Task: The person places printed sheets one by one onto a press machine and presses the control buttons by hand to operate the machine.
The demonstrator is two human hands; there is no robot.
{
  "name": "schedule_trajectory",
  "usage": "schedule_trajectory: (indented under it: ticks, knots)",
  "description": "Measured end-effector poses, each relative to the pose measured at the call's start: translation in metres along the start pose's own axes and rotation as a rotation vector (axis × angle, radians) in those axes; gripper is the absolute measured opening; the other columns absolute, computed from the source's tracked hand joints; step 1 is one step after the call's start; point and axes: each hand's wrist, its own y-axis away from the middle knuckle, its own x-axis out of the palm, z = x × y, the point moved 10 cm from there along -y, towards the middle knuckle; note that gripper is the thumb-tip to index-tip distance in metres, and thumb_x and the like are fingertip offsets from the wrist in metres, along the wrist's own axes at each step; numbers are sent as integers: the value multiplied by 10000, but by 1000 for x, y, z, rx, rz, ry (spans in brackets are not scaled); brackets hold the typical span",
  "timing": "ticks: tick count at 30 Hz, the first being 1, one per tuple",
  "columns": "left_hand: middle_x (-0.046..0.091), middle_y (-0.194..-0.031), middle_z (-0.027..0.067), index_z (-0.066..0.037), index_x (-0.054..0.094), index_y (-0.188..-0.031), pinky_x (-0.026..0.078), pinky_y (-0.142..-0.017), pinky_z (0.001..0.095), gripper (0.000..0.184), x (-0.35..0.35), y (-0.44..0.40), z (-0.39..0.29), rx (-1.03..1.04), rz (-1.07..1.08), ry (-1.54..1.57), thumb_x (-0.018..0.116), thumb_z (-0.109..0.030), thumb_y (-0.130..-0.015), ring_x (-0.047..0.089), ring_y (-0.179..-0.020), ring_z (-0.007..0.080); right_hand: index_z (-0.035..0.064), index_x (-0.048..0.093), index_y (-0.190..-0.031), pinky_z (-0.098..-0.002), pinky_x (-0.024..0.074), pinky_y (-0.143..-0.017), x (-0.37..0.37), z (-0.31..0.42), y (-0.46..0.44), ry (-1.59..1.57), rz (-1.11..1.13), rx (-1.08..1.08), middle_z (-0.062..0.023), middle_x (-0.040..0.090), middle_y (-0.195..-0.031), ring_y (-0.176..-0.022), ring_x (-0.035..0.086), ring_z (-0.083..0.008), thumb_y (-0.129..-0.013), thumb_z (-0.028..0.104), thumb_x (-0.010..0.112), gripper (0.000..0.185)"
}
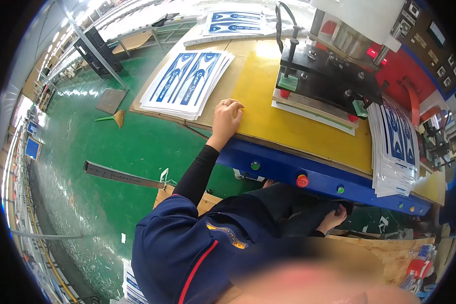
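My left hand (227, 119) rests at the front edge of the table, fingers loosely curled with nothing visible in them. It lies where the yellow board (256, 96) meets the bare tabletop. Left of it is a stack of printed sheets (187, 83) with blue patterns. Low by my lap is my right hand (334, 218), its fingers bent and partly hidden against dark clothing. Ahead stands a press (329, 71) with a black plate, and a white sheet (314, 117) sticks out under it.
Another stack of printed sheets (397, 137) hangs over the right table edge, and more sheets (234, 23) lie at the back. The blue front panel (278, 167) carries green buttons and a red emergency stop button (302, 181). A broom (117, 118) lies on the green floor.
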Motion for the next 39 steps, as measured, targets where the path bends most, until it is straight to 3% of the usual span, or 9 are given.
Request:
schedule_trajectory:
  ticks: [4, 8, 11, 12, 21, 31, 39]
  knots:
    - [696, -966, 100, -65, 715, -901, 457, -941, 432, 97, 1, 1, -1, 23, 2, -7, 632, -82, -852, 621, -1035, 316, 20, 680, -1153, -333, 535, -786, -2, -4, 1, -17, 5, -1, -122, 547, -1298, -993, 632, -240, -777, -113, 547, 419]
    - [694, -993, 76, -92, 714, -968, 454, -932, 440, 132, 6, -1, -28, 189, 80, -78, 635, -76, -863, 620, -1037, 308, 36, 675, -1150, -322, 525, -771, -7, -8, 5, -6, 11, -2, -122, 535, -1322, -951, 622, -223, -780, -125, 537, 427]
    - [702, -1012, 89, -100, 720, -1021, 451, -945, 427, 169, 18, 1, -50, 167, 165, 52, 619, -86, -887, 632, -1036, 312, 40, 675, -1133, -315, 518, -762, -11, 3, 7, 7, -7, 9, -123, 525, -1335, -921, 611, -211, -779, -129, 535, 416]
    - [693, -1026, 93, -112, 718, -1090, 451, -944, 429, 225, 24, 2, -61, 199, 195, 41, 618, -87, -890, 626, -1036, 309, 42, 676, -1126, -313, 517, -759, -13, 3, 7, 10, -11, 11, -124, 522, -1338, -912, 608, -208, -779, -129, 535, 411]
    - [616, -1029, 132, -79, 678, -1204, 453, -868, 438, 353, 61, 1, -85, 194, 218, -123, 635, -173, -867, 578, -994, 314, 37, 672, -1110, -306, 514, -751, -15, 0, 7, -1, -1, 55, -122, 509, -1346, -930, 611, -206, -787, -127, 540, 385]
    - [575, -1050, 157, -53, 685, -1187, 443, -901, 433, 404, 70, -2, -78, 170, 289, -134, 674, -192, -808, 549, -1023, 329, 40, 662, -1135, -331, 531, -801, -13, -2, 8, -46, -12, 27, -115, 509, -1318, -934, 618, -214, -783, -124, 547, 406]
    - [585, -1082, 156, -52, 665, -1041, 442, -928, 450, 277, 69, -6, -83, 211, 284, -89, 647, -151, -783, 549, -1056, 342, 43, 658, -1132, -301, 513, -761, -19, -2, 10, -41, -17, 87, -103, 503, -1349, -902, 610, -198, -796, -129, 574, 386]
